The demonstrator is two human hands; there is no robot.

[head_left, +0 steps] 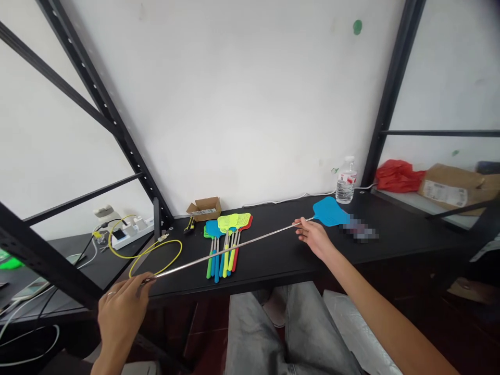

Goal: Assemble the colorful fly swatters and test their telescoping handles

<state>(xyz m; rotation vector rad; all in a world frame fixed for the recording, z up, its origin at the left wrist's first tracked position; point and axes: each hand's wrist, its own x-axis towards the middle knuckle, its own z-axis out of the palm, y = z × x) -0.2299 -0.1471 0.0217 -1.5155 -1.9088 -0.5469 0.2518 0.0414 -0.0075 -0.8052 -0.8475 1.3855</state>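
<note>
Nearest, in the lower left of the frame, the left hand point(124, 307) is closed around one end of a blue fly swatter point(219, 253), covering that end so its handle cannot be made out; right of centre, the right hand point(311, 235) pinches the thin metal shaft between thumb and fingers just below the flat blue head point(330, 211). The swatter spans the frame slantwise over the black tabletop point(273, 255). With so slim a shaft, uneven pressure from the two hands could bend it, and a loose right-hand pinch might let it slip or twist. Lowered at its middle, it would probably knock the bundle of swatters point(225, 259) that it crosses in view, scattering their handles. The looped yellow cable point(181, 251) near the left hand might snag the held end. Farther back, a small cardboard box point(205, 210) stands behind the bundle, and a water bottle point(346, 188) stands just beyond the head, where a sideways swing could tip it. The leaning black post point(133, 156) at upper left limits room on that side.
</note>
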